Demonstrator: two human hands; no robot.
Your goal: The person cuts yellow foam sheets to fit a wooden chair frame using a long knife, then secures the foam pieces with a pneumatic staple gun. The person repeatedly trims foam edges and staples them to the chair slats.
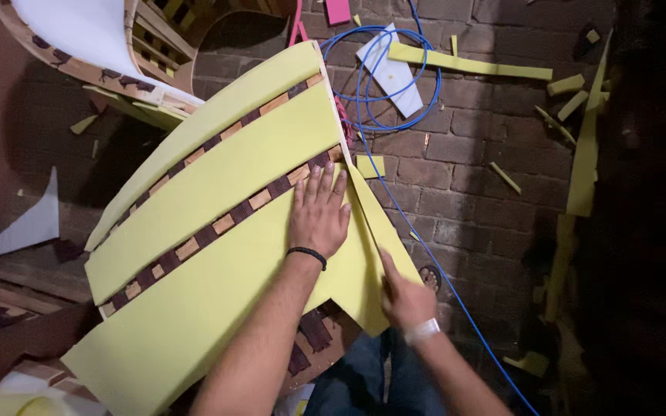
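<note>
Two hands worked one curved wooden frame (194,246), seen from above w/ the head cam. At far left, approx 9 o'clock from the hands, lay a white sheet scrap (21,227) on the brick floor (472,200). Moving right, three yellow foam strips (225,173) ran across the frame, long axis from approx 7 o'clock up to 1 o'clock, w/ rows of brown slats showing between them. The left hand (319,216) lay flat on the lowest, widest strip, fingers spread and pointing to 12 o'clock, palm pressed down, black band at the wrist. Just right of it, the foam's end flap (375,254) folded down over the frame edge. The right hand (404,296) sat at approx 4 o'clock from the left hand, fingers closed along that flap's edge, index finger stretched up it toward 11 o'clock; whether it pinched or only pressed, can't tell. So the flap lay directly btwn both hands, nearer the right. Further right, a blue hose (379,77) looped at approx 1 o'clock, and yellow foam offcuts (468,65) lay scattered on the bricks.
</note>
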